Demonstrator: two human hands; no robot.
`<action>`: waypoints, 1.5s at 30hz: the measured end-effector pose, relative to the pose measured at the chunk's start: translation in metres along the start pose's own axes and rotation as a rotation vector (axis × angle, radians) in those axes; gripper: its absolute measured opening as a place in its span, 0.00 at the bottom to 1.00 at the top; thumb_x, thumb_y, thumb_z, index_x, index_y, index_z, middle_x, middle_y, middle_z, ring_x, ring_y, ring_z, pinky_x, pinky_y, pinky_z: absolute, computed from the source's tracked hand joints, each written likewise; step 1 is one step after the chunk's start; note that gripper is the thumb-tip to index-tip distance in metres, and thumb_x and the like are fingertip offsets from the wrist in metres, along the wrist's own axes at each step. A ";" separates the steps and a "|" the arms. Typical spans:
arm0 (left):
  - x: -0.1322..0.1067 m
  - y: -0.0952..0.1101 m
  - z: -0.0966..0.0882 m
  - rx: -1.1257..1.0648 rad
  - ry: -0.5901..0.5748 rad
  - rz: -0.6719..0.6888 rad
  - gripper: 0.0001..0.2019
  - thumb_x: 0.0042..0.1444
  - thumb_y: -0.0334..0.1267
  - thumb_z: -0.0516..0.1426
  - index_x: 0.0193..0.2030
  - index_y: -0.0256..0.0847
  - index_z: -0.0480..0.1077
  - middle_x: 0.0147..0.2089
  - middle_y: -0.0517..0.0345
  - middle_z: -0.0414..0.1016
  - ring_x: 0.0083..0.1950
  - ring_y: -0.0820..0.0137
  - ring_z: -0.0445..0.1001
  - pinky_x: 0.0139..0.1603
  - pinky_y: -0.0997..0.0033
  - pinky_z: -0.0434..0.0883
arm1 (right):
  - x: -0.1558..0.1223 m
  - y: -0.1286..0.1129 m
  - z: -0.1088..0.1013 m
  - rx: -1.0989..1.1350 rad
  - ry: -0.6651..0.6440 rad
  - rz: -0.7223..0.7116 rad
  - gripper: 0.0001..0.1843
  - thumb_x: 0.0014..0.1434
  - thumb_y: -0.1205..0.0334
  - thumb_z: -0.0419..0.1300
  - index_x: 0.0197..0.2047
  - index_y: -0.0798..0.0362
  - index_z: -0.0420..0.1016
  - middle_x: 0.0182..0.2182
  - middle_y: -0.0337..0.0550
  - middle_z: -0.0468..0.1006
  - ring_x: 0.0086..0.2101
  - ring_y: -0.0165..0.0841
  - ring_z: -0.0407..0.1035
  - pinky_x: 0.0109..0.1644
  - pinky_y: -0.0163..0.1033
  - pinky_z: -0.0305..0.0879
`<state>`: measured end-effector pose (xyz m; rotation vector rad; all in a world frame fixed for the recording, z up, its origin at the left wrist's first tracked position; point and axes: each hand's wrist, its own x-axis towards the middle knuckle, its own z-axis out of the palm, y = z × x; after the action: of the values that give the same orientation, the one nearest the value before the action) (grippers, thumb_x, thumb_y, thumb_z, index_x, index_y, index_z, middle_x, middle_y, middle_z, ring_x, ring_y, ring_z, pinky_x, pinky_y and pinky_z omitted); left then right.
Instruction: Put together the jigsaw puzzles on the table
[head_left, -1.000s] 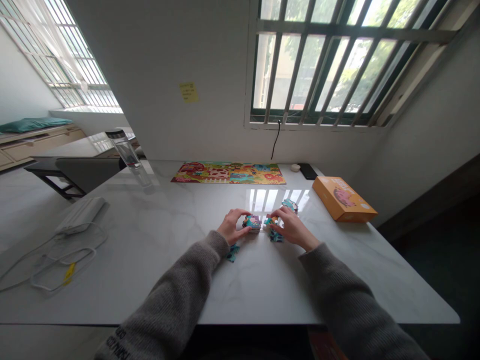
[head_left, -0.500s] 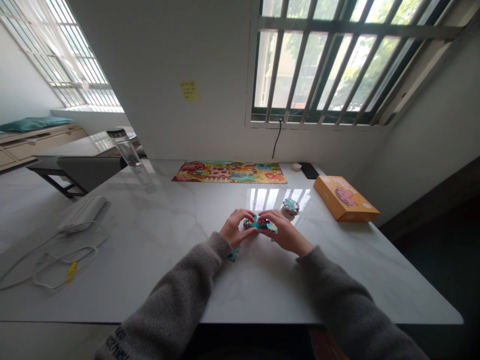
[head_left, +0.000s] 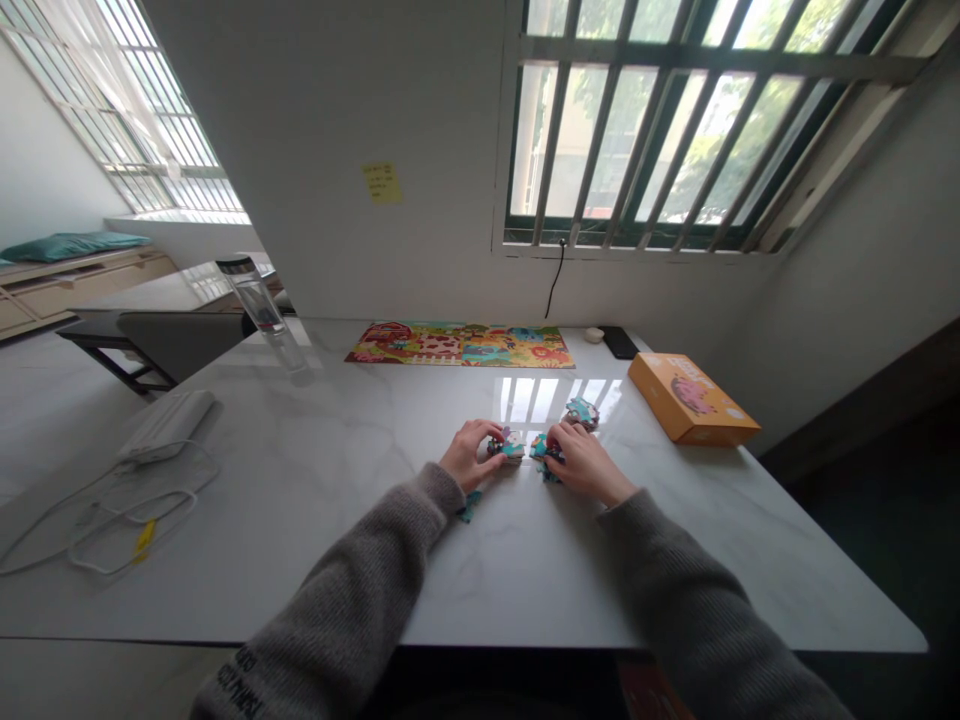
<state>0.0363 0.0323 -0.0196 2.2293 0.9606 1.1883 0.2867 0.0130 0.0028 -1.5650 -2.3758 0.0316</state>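
My left hand grips a small stack of puzzle pieces, teal and white on top, between thumb and fingers. To its right, my right hand is closed on a teal puzzle piece, with a gap between the two hands. Another teal piece shows just under the right fingers. A stack of pieces stands behind my right hand. One more teal piece lies by my left wrist, partly covered by it.
Two joined picture panels lie along the wall. An orange box, a black phone and a small white round object are at the right. Leftward are a clear bottle, a white power strip and its looped cable.
My hands were together over the pieces. The right hand has moved right with a piece, leaving a gap; the left hand stays about where it was on its stack.
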 end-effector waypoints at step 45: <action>-0.003 0.016 -0.005 0.047 0.091 0.074 0.09 0.51 0.30 0.62 0.39 0.42 0.71 0.47 0.51 0.71 0.51 0.58 0.69 0.56 0.53 0.69 | 0.004 -0.037 0.002 0.466 0.202 -0.332 0.05 0.65 0.65 0.58 0.44 0.48 0.68 0.53 0.49 0.72 0.55 0.42 0.63 0.58 0.51 0.65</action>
<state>0.0369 0.0194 -0.0086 2.2820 0.9574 1.3235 0.2513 0.0020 0.0081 -0.9106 -2.2272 0.3149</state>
